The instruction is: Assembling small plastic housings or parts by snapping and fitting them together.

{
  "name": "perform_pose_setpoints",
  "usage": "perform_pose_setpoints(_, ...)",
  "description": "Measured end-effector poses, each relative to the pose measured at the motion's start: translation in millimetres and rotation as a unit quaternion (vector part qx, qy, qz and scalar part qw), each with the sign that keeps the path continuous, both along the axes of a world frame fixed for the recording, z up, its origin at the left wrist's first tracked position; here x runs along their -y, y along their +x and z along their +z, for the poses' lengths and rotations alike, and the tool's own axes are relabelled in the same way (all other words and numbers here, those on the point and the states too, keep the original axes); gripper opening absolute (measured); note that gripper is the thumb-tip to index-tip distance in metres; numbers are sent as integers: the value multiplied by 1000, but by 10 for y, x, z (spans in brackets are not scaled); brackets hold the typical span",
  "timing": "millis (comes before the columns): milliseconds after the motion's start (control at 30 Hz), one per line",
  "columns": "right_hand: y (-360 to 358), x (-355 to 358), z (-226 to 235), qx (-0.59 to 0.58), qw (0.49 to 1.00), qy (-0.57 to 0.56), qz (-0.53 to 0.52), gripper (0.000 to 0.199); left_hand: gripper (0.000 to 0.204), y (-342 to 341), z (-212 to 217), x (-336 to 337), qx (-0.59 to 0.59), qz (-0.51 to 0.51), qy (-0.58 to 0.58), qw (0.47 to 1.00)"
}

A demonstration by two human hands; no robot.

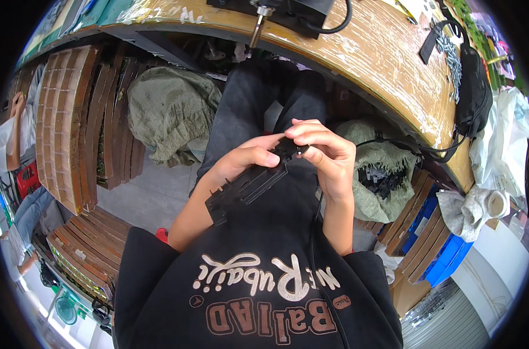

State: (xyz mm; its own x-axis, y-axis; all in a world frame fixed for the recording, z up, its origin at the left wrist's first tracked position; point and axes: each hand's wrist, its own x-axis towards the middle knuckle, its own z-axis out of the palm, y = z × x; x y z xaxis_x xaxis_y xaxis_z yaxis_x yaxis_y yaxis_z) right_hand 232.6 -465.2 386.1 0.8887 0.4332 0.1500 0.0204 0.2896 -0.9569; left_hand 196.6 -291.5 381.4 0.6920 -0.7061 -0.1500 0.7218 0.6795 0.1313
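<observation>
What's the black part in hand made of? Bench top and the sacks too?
Black part: looks like moulded plastic, matt, with sharp tabs and ribs; both hands hold it. Bench top: wood, probably board, with grain streaks, worn and scratched under a patchy glossy film. Sacks: coarse woven fabric, dull grey-green, crumpled; whether fibre or plastic weave is unclear.

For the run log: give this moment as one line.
left hand: grips long black plastic part | right hand: pinches its upper end | place: over lap, below wooden workbench
</observation>
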Motion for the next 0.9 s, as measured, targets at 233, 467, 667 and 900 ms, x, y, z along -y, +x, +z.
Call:
perform_pose_setpoints(233,-76,-281,96,-144,988,-47,-34,38,27,56,89,-34,125,256,405,869)
perform_pose_setpoints(467,-258,-315,198,-314,940,11,137,54,17,285,91,-117,117,352,492,788)
perform_pose_setpoints(667,-258,-416,217,-321,944,59,55,49,17,363,116,-122,121,350,481,795)
perform_pose_setpoints(900,-223,-414,254,-311,947,59,57,49,19,397,172,-118,115,352,488,790)
